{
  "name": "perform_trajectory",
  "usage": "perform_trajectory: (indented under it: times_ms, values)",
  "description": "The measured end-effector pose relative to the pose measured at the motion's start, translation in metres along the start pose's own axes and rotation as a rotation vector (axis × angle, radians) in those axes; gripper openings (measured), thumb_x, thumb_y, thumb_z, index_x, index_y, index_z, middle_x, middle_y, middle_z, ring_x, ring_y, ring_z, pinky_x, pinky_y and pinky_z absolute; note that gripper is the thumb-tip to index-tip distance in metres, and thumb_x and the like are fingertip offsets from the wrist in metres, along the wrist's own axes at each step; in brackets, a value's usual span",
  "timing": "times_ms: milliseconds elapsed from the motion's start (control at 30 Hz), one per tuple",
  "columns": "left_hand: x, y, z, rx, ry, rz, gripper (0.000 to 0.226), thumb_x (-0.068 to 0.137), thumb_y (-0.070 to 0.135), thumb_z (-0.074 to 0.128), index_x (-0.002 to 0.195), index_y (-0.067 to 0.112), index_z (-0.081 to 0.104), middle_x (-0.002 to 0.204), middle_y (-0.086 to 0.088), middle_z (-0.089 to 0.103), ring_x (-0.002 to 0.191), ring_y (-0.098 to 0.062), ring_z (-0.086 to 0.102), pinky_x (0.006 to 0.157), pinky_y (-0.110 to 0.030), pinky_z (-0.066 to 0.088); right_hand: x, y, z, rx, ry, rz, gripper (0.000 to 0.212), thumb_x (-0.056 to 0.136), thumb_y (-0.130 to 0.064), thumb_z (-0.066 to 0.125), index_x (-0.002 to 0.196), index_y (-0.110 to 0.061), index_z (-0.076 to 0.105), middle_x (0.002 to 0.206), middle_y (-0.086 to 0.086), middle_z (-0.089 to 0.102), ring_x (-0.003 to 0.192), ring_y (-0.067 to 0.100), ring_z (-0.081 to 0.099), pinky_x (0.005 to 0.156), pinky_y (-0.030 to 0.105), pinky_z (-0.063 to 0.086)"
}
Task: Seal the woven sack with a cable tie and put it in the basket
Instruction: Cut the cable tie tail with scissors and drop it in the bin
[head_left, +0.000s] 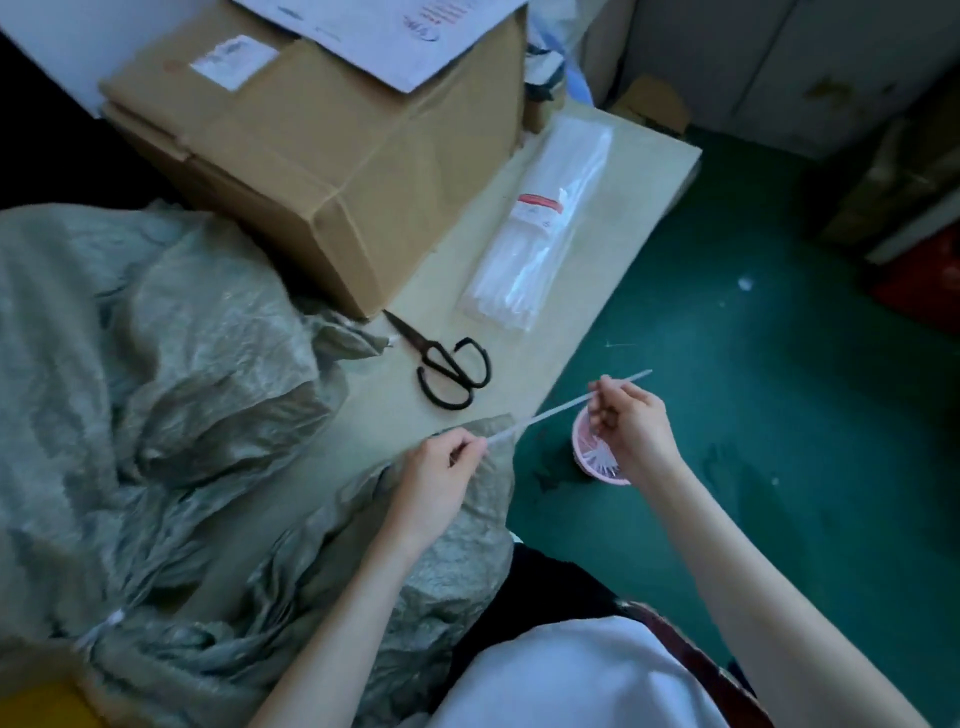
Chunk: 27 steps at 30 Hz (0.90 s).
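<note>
One cable tie was stretched between both hands just in front of the scissors, the left hand pinching its near end and the right hand pinching it near the far tip. It looked light, springy and slick, so best held near the ends. Left of the scissors, the woven sack slumped on the bench, soft and crumpled; gathering its neck seemed the surest hold.

On the table, the scissors lie just before the cardboard box, the bag of ties to the box's right, the sack to its left.
</note>
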<state>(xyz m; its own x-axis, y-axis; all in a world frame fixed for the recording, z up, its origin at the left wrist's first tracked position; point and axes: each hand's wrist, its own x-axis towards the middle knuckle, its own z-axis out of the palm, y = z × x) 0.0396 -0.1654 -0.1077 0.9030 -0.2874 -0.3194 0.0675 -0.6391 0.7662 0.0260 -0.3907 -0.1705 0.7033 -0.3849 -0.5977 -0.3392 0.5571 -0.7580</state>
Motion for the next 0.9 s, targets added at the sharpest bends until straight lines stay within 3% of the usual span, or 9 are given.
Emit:
perform_trajectory:
  times_ms: [100,233,400,533,633,700,800,900]
  values:
    - [0.015,0.013,0.015,-0.005,-0.008,0.013,0.026,0.095,0.026,0.052,0.076,0.015,0.065,0.056,0.001,0.047,0.042,-0.006,0.033,0.043,-0.021,0.024,0.017,0.003,-0.028,0.206,0.284,-0.026,0.03,0.099,-0.017,0.044,0.074,-0.005,0.057,0.042,0.001,0.052,0.038,0.012,0.043,0.041,0.021,0.034]
    - [0.037,0.03,0.035,-0.023,-0.049,0.014,0.025,0.096,0.02,0.049,0.08,0.013,0.066,0.059,0.005,0.052,0.04,-0.005,0.035,0.041,-0.018,0.026,0.034,0.012,-0.07,0.317,0.628,-0.095,0.032,0.098,-0.017,0.041,0.069,-0.008,0.053,0.038,-0.003,0.053,0.031,0.01,0.043,0.038,0.021,0.035]
    - [0.06,0.046,0.066,-0.007,-0.138,-0.002,0.024,0.095,0.021,0.049,0.081,0.013,0.067,0.061,0.007,0.054,0.052,-0.009,0.046,0.055,-0.025,0.038,0.049,0.036,-0.106,0.237,0.818,-0.095,0.023,0.092,-0.007,0.048,0.071,-0.01,0.057,0.061,0.007,0.059,0.037,0.008,0.052,0.043,0.02,0.046]
    - [0.07,0.046,0.086,0.015,-0.183,-0.032,0.024,0.094,0.02,0.049,0.081,0.011,0.067,0.063,0.005,0.056,0.053,-0.012,0.049,0.051,-0.012,0.038,0.064,0.053,-0.116,0.035,0.863,-0.048,0.022,0.087,-0.009,0.05,0.071,-0.019,0.061,0.065,0.004,0.065,0.055,0.016,0.064,0.063,0.031,0.055]
    - [0.076,0.04,0.099,0.043,-0.23,-0.06,0.024,0.094,0.022,0.049,0.08,0.012,0.066,0.065,0.003,0.057,0.054,-0.011,0.051,0.05,-0.008,0.038,0.083,0.067,-0.127,-0.118,0.835,0.012,0.018,0.086,-0.014,0.047,0.086,-0.019,0.065,0.081,0.008,0.072,0.079,0.027,0.069,0.079,0.04,0.057]
    - [0.078,0.035,0.104,0.047,-0.254,-0.075,0.024,0.094,0.022,0.048,0.081,0.012,0.065,0.067,0.002,0.059,0.055,-0.011,0.054,0.054,-0.01,0.041,0.094,0.073,-0.132,-0.232,0.729,0.069,0.024,0.086,-0.017,0.049,0.105,-0.017,0.064,0.099,0.01,0.071,0.092,0.028,0.067,0.083,0.037,0.054]
    - [0.082,0.033,0.108,0.023,-0.275,-0.085,0.021,0.094,0.02,0.048,0.084,0.013,0.064,0.074,0.0,0.064,0.059,-0.009,0.061,0.062,-0.02,0.046,0.104,0.078,-0.137,-0.41,0.552,0.162,0.046,0.087,-0.017,0.055,0.132,-0.012,0.05,0.12,0.009,0.062,0.109,0.029,0.06,0.094,0.039,0.049]
    - [0.086,0.032,0.107,-0.002,-0.262,-0.088,0.018,0.095,0.02,0.048,0.087,0.014,0.063,0.078,0.001,0.067,0.063,-0.008,0.064,0.065,-0.023,0.048,0.107,0.08,-0.136,-0.464,0.497,0.208,0.046,0.086,-0.011,0.054,0.132,-0.011,0.05,0.124,0.011,0.06,0.113,0.03,0.058,0.097,0.042,0.047]
